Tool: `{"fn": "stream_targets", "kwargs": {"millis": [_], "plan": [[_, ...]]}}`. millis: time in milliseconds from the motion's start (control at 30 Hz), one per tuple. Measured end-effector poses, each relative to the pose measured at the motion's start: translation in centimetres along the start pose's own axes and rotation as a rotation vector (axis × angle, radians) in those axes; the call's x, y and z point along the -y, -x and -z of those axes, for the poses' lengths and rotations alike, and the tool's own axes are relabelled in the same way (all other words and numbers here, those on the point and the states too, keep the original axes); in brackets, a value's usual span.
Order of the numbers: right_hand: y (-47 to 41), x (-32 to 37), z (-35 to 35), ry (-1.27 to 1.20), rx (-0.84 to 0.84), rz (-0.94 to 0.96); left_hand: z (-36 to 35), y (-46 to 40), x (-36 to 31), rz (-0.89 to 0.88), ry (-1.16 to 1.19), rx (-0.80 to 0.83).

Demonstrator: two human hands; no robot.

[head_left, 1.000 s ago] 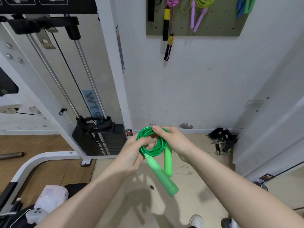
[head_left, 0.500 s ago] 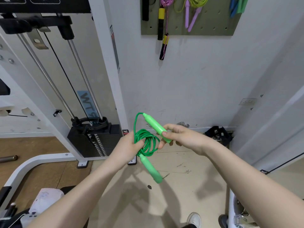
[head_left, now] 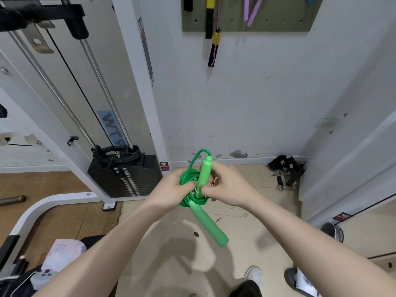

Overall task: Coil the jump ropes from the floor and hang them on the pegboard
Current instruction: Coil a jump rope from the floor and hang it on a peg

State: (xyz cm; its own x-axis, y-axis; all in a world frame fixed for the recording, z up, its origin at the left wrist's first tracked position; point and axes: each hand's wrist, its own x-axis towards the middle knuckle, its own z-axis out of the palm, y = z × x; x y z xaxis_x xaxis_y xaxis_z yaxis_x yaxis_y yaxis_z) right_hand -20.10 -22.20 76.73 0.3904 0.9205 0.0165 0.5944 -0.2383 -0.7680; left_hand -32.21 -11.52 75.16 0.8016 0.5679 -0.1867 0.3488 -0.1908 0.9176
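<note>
I hold a green jump rope (head_left: 188, 179) in front of me, its cord wound into a small coil. My left hand (head_left: 171, 189) grips the coil from the left. My right hand (head_left: 227, 187) pinches one green handle (head_left: 204, 174), which points upward across the coil. The other green handle (head_left: 209, 224) hangs down and to the right below my hands. High on the wall is the olive pegboard (head_left: 278, 22), with a black-and-yellow rope (head_left: 213, 39) and a purple-handled rope (head_left: 251, 11) hanging from it.
A white cable machine frame (head_left: 137, 82) with a black weight stack (head_left: 126, 174) stands to the left. Black straps and metal clips (head_left: 286, 172) lie on the floor by the wall at the right. A white panel (head_left: 353, 157) closes the right side. My shoe (head_left: 254, 275) shows below.
My right hand has swung the upper handle from pointing up-left to standing upright against the coil, and both hands have closed together. The view has tilted slightly, hiding more of the pegboard.
</note>
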Motion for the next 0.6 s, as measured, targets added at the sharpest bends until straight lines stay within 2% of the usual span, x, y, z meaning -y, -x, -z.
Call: {"fn": "stream_targets", "kwargs": {"millis": [100, 233, 433, 600], "plan": [[0.0, -1.0, -0.5, 0.135, -0.077, 0.137, 0.4, -0.1, 0.0, 0.091, 0.091, 0.018], [-0.4, -1.3, -0.7, 0.085, -0.170, 0.243, 1.1, 0.0, -0.3, 0.153, 0.300, 0.143], [-1.3, -1.3, -0.7, 0.204, -0.168, 0.284, 1.7, 0.0, -0.5, 0.131, 0.468, 0.231], [-0.8, -0.3, -0.3, 0.291, -0.072, 0.224, 1.9, -0.3, -0.4, 0.176, 0.439, 0.247]]}}
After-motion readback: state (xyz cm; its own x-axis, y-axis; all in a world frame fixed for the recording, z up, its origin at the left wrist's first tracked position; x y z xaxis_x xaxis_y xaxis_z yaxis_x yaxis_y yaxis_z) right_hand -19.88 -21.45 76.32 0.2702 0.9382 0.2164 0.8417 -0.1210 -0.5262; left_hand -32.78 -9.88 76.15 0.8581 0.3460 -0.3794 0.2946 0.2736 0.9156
